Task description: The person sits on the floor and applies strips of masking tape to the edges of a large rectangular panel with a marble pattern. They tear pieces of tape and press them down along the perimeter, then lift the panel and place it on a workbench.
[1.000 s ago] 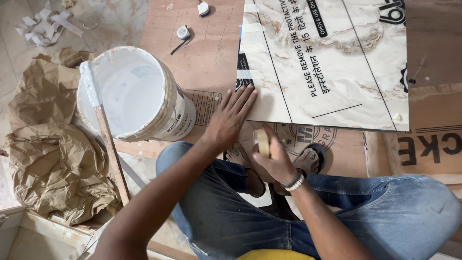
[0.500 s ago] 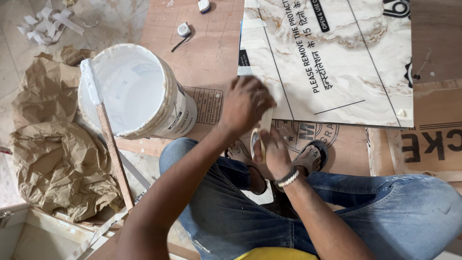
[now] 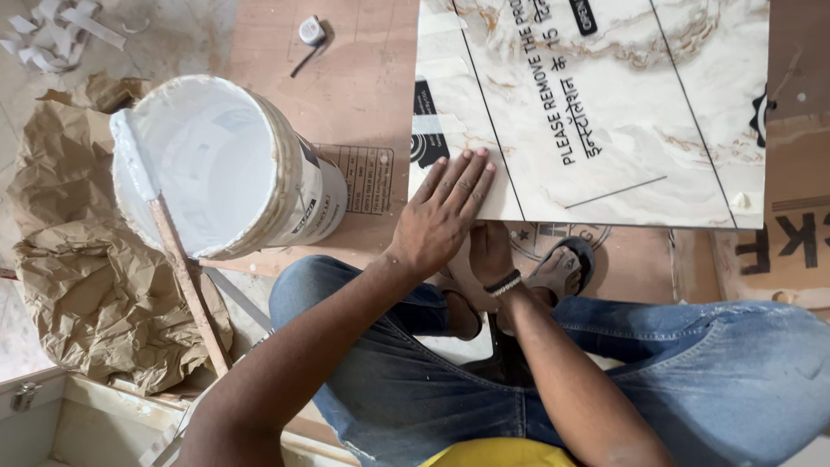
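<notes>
Left hand (image 3: 445,216) flat on the near left corner of a marble-patterned sheet (image 3: 605,104); right hand (image 3: 490,251) tucked under that edge. White bucket (image 3: 216,164) with stirring stick (image 3: 177,259) left, beside crumpled brown paper (image 3: 78,277).

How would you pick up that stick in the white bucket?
Grip the wooden stick by its bare lower shaft, coming from the side next to the crumpled brown paper. Its top end is coated white and rests on the white bucket's rim; the lower part leans outside, dry and easy to reach.
</notes>
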